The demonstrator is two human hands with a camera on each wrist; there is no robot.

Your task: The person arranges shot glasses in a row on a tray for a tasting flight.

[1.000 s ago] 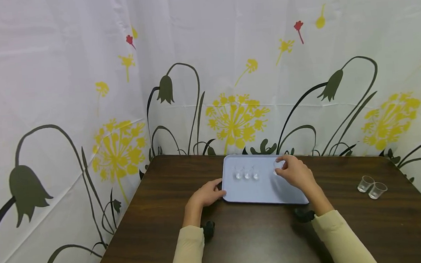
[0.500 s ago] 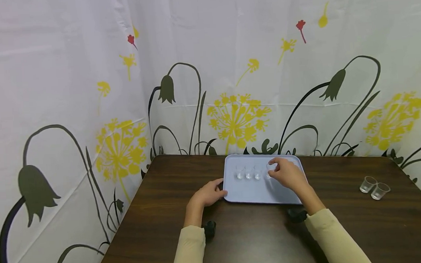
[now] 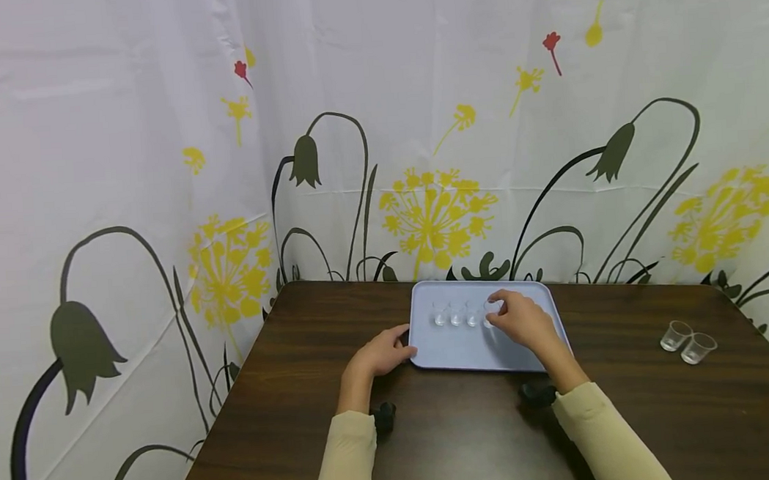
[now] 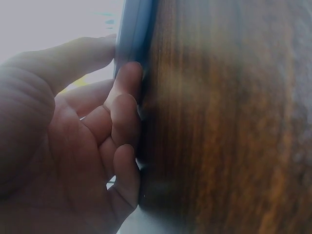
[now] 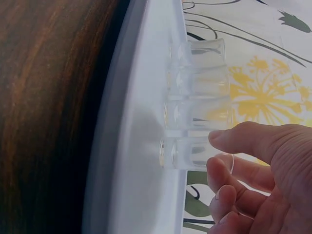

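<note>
A light blue-grey rectangular tray (image 3: 457,354) lies on the table, with small clear shot glasses standing upright in a row on it. My left hand (image 3: 380,352) grips the tray's left edge, thumb at the rim and fingers curled against the side in the left wrist view. My right hand (image 3: 525,322) pinches the rightmost shot glass (image 5: 181,154) near its rim, thumb on one side and index finger on the other. Its base is at the tray surface, close beside the neighbouring glass (image 5: 202,114). The other two glasses of the row stand farther left.
Two more clear shot glasses, a rear one (image 3: 676,335) and a front one (image 3: 698,348), stand side by side on the dark wooden table (image 3: 463,441) to the right of the tray. A flower-printed white curtain (image 3: 415,84) hangs behind the table and along its left.
My right hand has moved left over the tray with the shot glass, bringing it down beside the three others. My left hand stays at the tray's left edge.
</note>
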